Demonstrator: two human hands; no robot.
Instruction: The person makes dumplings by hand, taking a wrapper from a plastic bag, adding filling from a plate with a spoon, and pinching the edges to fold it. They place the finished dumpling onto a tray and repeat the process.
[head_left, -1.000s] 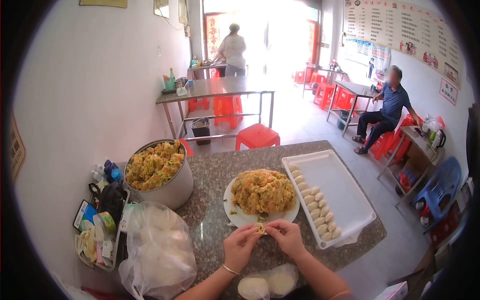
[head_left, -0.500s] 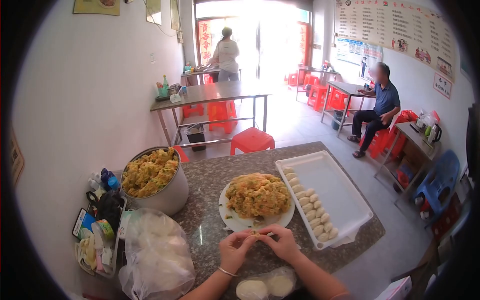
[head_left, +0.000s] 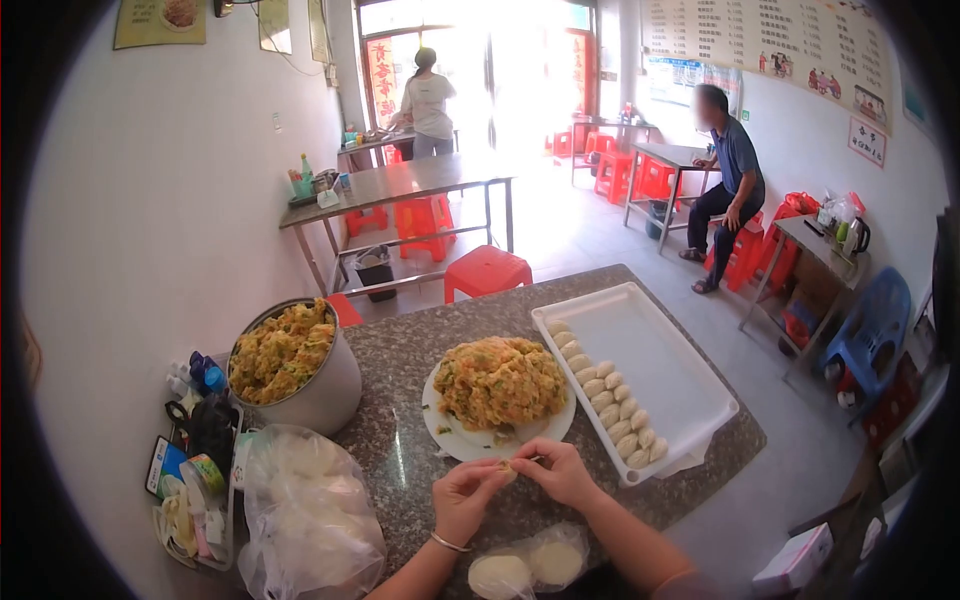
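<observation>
My left hand [head_left: 468, 497] and my right hand [head_left: 552, 472] meet in front of the plate, pinching a small dumpling [head_left: 507, 468] between their fingertips. Just beyond them a white plate [head_left: 440, 432] bears a heap of orange-green filling [head_left: 502, 380]. Two rows of pale dumplings [head_left: 603, 400] lie along the left side of a white tray [head_left: 690, 370] to the right. Round wrappers [head_left: 500, 577] in clear plastic rest on the speckled table [head_left: 400, 440] below my wrists.
A metal pot [head_left: 335, 385] of filling stands at the left, behind a plastic bag [head_left: 310, 510] of pale dough. A basket [head_left: 232, 500] of small items is further left. Beyond are red stools [head_left: 487, 272], tables, a seated person [head_left: 735, 175] and a standing person [head_left: 430, 105].
The view has shifted, so the scene sits further left. The fingers of both hands have moved slightly around the dumpling. The seated person leans further forward.
</observation>
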